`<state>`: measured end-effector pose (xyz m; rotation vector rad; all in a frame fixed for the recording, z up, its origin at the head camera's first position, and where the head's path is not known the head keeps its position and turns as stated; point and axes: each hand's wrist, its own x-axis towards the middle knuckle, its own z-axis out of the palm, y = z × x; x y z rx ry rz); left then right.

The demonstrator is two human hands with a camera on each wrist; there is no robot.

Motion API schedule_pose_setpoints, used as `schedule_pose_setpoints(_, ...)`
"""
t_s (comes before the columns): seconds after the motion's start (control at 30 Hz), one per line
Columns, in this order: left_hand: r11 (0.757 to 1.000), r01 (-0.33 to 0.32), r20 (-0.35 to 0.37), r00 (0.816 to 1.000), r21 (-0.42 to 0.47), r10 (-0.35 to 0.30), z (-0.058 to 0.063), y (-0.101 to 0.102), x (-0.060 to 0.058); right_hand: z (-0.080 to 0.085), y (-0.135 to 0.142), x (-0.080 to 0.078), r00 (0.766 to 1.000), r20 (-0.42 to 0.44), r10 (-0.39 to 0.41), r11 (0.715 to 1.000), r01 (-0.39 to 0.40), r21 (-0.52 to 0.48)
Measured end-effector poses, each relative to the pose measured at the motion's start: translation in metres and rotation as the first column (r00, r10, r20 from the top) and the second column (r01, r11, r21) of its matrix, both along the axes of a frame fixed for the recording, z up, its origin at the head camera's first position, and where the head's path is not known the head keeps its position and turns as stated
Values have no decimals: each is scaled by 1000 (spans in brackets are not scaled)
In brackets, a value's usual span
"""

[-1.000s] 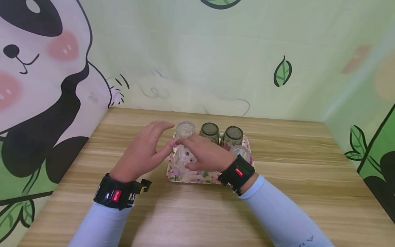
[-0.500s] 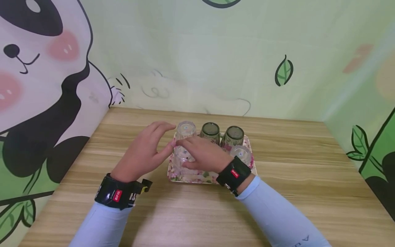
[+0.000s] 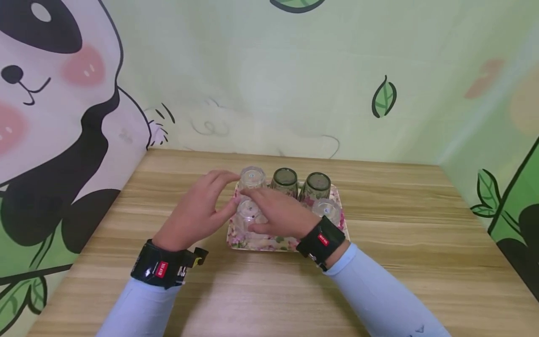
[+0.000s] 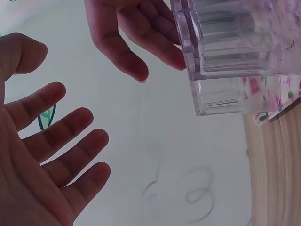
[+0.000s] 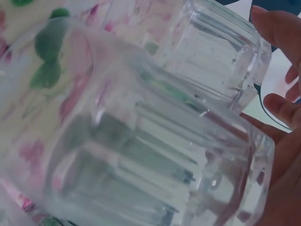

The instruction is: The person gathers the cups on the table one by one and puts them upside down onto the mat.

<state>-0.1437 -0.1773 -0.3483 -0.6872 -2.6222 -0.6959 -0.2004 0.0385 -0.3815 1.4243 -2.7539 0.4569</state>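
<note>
An upside-down clear glass (image 3: 248, 211) stands at the front left of a floral tray (image 3: 269, 243). Behind it is another clear glass (image 3: 252, 176), also inverted. My right hand (image 3: 286, 213) is over the front left glass, fingers loosely bent; in the left wrist view its fingers hang beside the glass bases without wrapping round them. To the left of these glasses my left hand (image 3: 191, 213) hovers, thumb and fingers spread apart with nothing between them. The right wrist view shows a clear faceted glass (image 5: 160, 141) close up, with a second clear glass (image 5: 216, 52) beyond it.
Two dark greenish glasses (image 3: 285, 181) stand inverted along the tray's back, and a clear glass (image 3: 326, 209) stands at its front right, partly behind the right wrist. The tray lies on a wooden table (image 3: 400, 224) before a panda-printed wall cloth (image 3: 269, 84).
Both hands stay almost in place around the front left glass. The whole head view shifts slightly; the glasses and tray keep their arrangement.
</note>
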Motion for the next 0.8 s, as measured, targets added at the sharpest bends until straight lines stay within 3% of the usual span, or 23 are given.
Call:
schedule_pose_setpoints(0.2,1000,-12,6,1000,-12,12,-3,0,0,1,4,1,999,-44,-17,1000,17,-5)
schedule_pose_setpoints(0.37,1000,-1,10,1000,-16,2,-6,1,0,3,10,4,999,-30,-37,999,37,1)
schedule_pose_setpoints(0.8,1000,19,9,1000,-3,-19,-9,2,2,16,40,12,995,-51,-89,991,83,-108)
